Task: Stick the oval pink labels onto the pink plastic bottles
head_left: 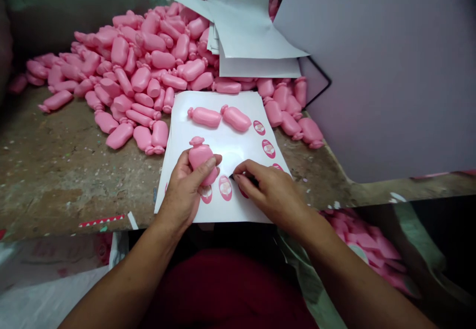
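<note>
Count: two hands, three pink bottles at the label sheet [238,210], one of them held and two lying. Six oval labels [225,188] show on the sheet, in whole or in part: three down its right side and three along its near end, with a pink sliver at the left edge. One large heap of pink bottles [148,41] stands beyond and to the left; its number cannot be told. Several white papers [245,27] lie on top of the heap.

Condition: the held bottle [201,159] is plain glossy pink, with a rounded body, a narrow neck and a flared top, the neck pointing away from the person. It is over the near left part of the label sheet, partly overlapping a label in view. The two lying bottles [236,119] are of like form and rest on their sides at the far end, necks to the left.

Left hand [182,185]: closed round the held bottle, thumb across its body. Right hand [273,188]: fingers pinched narrow on a small dark tool [231,176], its tip just beside a label; the tool appears pointed, though mostly hidden by the fingers
</note>
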Tool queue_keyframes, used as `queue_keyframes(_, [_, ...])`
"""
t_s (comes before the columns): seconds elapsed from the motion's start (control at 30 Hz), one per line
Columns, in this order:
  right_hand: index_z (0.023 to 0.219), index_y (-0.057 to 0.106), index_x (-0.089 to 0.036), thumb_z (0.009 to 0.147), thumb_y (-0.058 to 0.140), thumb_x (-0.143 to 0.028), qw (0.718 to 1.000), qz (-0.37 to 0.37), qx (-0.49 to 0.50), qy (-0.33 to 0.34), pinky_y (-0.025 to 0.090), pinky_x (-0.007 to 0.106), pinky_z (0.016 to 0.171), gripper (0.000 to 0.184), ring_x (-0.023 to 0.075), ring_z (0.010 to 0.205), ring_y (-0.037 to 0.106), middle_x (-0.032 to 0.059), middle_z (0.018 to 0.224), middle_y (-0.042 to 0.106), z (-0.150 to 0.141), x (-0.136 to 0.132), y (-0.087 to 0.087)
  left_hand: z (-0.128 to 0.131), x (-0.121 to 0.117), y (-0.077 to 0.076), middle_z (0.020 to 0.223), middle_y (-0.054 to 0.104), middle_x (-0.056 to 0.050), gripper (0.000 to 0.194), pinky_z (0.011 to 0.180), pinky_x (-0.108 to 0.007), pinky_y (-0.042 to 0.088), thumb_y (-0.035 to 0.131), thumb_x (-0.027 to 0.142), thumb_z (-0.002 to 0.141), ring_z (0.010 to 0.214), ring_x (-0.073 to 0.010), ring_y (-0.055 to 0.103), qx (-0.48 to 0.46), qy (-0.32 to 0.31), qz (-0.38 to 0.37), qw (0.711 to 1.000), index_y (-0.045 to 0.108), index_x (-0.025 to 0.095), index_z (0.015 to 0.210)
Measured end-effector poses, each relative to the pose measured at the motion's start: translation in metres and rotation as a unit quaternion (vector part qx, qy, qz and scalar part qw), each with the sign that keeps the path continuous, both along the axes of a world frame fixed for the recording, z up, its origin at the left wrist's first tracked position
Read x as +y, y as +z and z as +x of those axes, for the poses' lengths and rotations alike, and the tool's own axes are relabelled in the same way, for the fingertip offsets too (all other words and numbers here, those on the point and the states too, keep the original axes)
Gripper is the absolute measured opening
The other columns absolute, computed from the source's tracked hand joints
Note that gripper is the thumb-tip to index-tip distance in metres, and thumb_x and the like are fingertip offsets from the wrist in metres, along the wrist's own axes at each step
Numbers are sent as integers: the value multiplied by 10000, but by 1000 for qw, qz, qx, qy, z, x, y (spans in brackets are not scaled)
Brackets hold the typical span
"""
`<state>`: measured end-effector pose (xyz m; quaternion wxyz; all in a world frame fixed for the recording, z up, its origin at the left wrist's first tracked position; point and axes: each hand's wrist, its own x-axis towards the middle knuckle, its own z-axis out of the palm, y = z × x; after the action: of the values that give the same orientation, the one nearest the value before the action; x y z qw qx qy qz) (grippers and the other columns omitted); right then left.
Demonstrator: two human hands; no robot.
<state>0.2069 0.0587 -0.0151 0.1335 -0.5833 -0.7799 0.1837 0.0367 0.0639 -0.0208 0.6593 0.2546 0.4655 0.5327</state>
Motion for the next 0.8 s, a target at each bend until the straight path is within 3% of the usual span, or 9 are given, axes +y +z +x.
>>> queue_keyframes(0.27, [887, 663, -206, 944, 524, -316, 995, 34, -88, 19, 344, 360, 707, 186, 223, 632, 639, 66, 805, 778, -7, 1, 1, -3, 5, 1, 893, 732, -44, 371, 939, -379, 531, 775, 248, 748, 935, -182, 702, -73, 21, -39, 996, 587, 188, 1062])
queue_keyframes(0.37, [788, 638, -208, 895, 611, -386, 997, 19, -74, -14, 345, 353, 704, 210, 211, 619, 611, 54, 736, 746, -9, 5, 1, -2, 6, 1, 887, 731, -44, 345, 932, -374, 535, 751, 278, 781, 928, -187, 714, -81, 26, -34, 996, 586, 182, 1068])
queue_keyframes(0.47, [693, 583, -219, 837, 651, -439, 993, -68, 75, -54, 348, 304, 625, 271, 168, 567, 544, -5, 605, 642, -4, 8, 3, -2, 6, 0, 860, 727, -39, 369, 924, -353, 532, 759, 302, 778, 900, -184, 720, -71, 26, -31, 997, 581, 179, 1077])
queue_keyframes(0.6, [666, 517, -226, 782, 682, -515, 923, -157, 344, -77, 346, 259, 514, 353, 122, 506, 473, -46, 547, 536, 7, 8, 12, -3, 5, -2, 856, 719, -32, 339, 856, -303, 541, 768, 291, 778, 859, -167, 712, -51, 21, -11, 998, 596, 175, 1046])
queue_keyframes(0.67, [660, 512, -228, 769, 707, -519, 902, -157, 394, -82, 342, 250, 485, 367, 107, 471, 443, -62, 519, 492, 8, 6, 20, -1, 1, 0, 860, 710, -15, 315, 767, -258, 546, 777, 298, 782, 777, -137, 694, -34, -2, 9, 999, 605, 181, 1018])
queue_keyframes(0.8, [650, 541, -216, 771, 732, -462, 899, -132, 414, -57, 363, 240, 486, 334, 99, 495, 454, -51, 546, 511, 3, 2, 33, 5, -11, 15, 896, 689, -6, 301, 715, -218, 542, 699, 392, 867, 725, -104, 658, -77, -62, 1, 995, 645, 182, 1075])
